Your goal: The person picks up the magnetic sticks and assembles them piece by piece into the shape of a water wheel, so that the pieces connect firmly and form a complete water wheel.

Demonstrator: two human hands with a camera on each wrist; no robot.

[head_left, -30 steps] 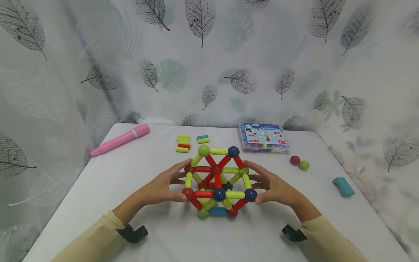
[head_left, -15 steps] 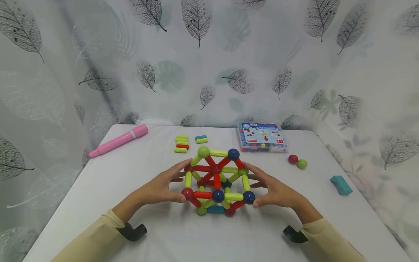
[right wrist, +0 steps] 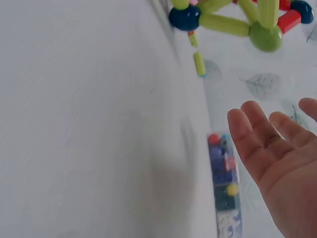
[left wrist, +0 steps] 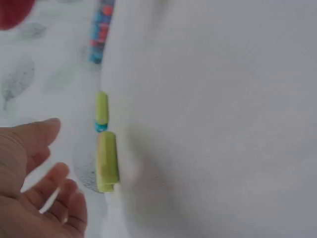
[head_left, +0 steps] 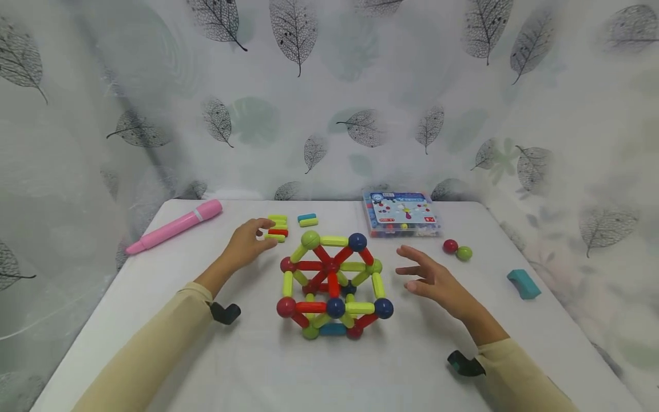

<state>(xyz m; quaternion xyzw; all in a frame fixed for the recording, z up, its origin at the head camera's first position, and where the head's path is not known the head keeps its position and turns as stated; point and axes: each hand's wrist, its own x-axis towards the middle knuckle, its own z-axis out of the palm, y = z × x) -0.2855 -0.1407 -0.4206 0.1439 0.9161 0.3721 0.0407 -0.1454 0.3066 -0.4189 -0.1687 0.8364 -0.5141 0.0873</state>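
A frame of red and green magnetic rods and balls (head_left: 332, 286) stands on the white table (head_left: 206, 355), with no hand touching it. My left hand (head_left: 255, 233) reaches to the back left of it, fingertips at a small pile of green and red rods (head_left: 278, 228). In the left wrist view the left hand (left wrist: 39, 173) is relaxed and holds nothing, close beside a green rod (left wrist: 107, 161). My right hand (head_left: 427, 276) hovers to the right of the frame with fingers spread. The right wrist view shows the bare palm of the right hand (right wrist: 277, 153) and a corner of the frame (right wrist: 237, 17).
A pink pen (head_left: 175, 226) lies at the back left. A blue and a green rod (head_left: 308, 220) sit behind the frame. A flat parts box (head_left: 401, 214) is at the back right, with a red ball (head_left: 450, 246), a green ball (head_left: 464, 253) and a teal block (head_left: 523, 284) nearby.
Both hands have let go of the frame. The left hand moved back and left to the rod pile. The right hand drew off to the right and opened.
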